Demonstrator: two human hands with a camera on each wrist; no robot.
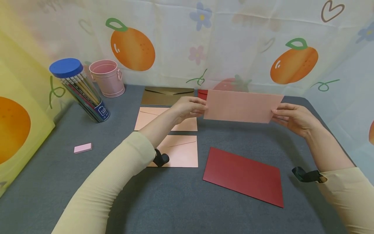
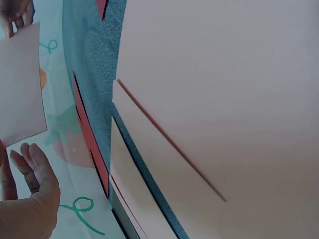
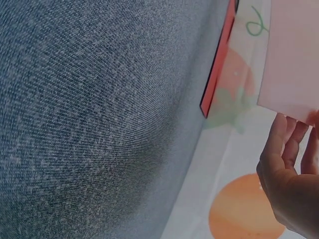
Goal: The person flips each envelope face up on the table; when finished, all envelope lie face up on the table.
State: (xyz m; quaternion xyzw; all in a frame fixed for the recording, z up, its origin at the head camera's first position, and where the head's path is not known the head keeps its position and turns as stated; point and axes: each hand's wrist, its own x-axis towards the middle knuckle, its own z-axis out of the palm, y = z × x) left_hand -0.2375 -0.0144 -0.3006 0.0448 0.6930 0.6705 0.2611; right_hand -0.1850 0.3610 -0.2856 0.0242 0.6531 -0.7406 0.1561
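Note:
Both hands hold a plain pink envelope [image 1: 242,106] by its short ends, raised above the far part of the table. My left hand [image 1: 190,109] pinches the left end, and my right hand [image 1: 295,118] pinches the right one. The face toward me shows no flap. Behind it, a red envelope [image 1: 202,94] is mostly hidden. Two pale pink envelopes [image 1: 184,151] lie flap side up below my left arm, one above the other, with a gold envelope [image 1: 163,100] at the back. Closer to me, a dark red envelope [image 1: 243,177] lies at a slant.
A blue-lidded jar of pencils [image 1: 83,91] leans in view beside a pink bucket [image 1: 107,78] at the back left. On the table's left side lies a pink eraser [image 1: 83,148]. Fruit-printed cloth [image 1: 175,39] hangs behind the grey tabletop [image 1: 163,201].

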